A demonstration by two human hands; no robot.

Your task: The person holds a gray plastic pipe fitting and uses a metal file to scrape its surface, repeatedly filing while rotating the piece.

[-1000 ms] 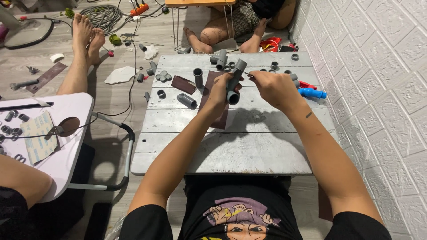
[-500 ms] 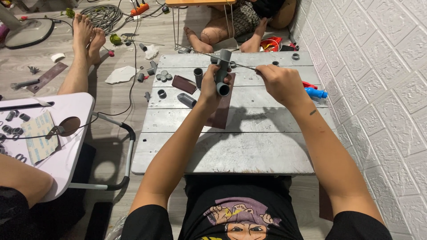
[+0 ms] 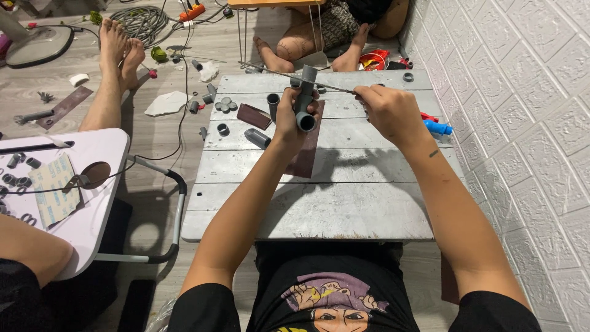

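Note:
My left hand (image 3: 286, 120) grips a grey plastic pipe fitting (image 3: 304, 101), held upright above the grey plank table (image 3: 319, 203) with its open end facing me. My right hand (image 3: 388, 110) pinches one end of a long thin metal rod (image 3: 289, 74) that runs leftward behind the top of the fitting. Whether the rod touches the fitting I cannot tell. A dark brown strip (image 3: 306, 150) lies on the table under my left wrist.
Loose grey pipe pieces (image 3: 257, 138) and a brown pad (image 3: 253, 116) lie on the table's far left. A blue marker (image 3: 437, 128) lies at the right edge by the white wall. Another person's legs (image 3: 114, 74), a white side table (image 3: 67, 184), cables and more fittings are on the left.
My left hand has raised the fitting and turned it upright. My right hand has drawn the thin rod out to the right, now level behind the fitting's top.

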